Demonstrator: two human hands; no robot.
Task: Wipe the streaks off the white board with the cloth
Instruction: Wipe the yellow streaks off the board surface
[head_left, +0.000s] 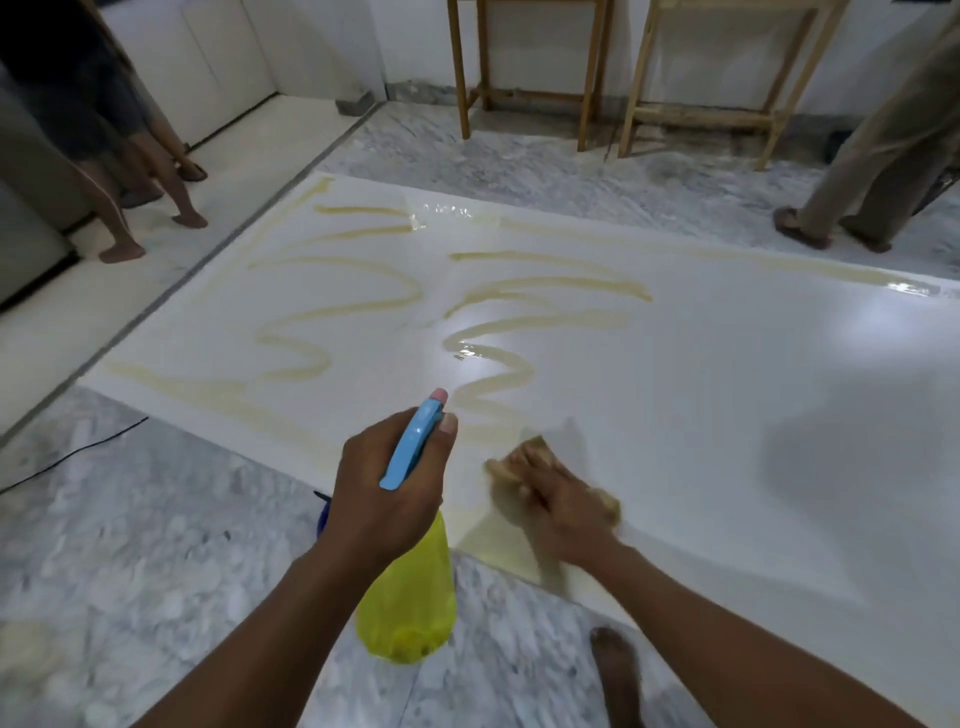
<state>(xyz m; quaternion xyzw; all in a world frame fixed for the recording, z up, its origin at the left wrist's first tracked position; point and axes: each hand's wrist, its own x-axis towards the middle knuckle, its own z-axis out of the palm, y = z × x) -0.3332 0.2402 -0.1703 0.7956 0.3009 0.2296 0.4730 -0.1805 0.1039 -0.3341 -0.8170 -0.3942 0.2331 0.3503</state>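
Observation:
A large white board (701, 395) lies flat on the marble floor, marked with several wavy yellowish streaks (545, 291) across its left and middle. My right hand (566, 506) presses a tan cloth (511, 465) onto the board's near edge; the hand and cloth are motion-blurred. My left hand (387, 483) hovers over the near edge, holding a yellow spray bottle (408, 597) with a blue trigger head pointing at the board.
Two wooden stands (524, 93) rise by the far wall. One person's bare legs (156, 171) are at the far left, another person's trousered legs (852, 197) at the far right. A black cable (67, 460) crosses the floor at left. My bare foot (615, 670) is near the bottom.

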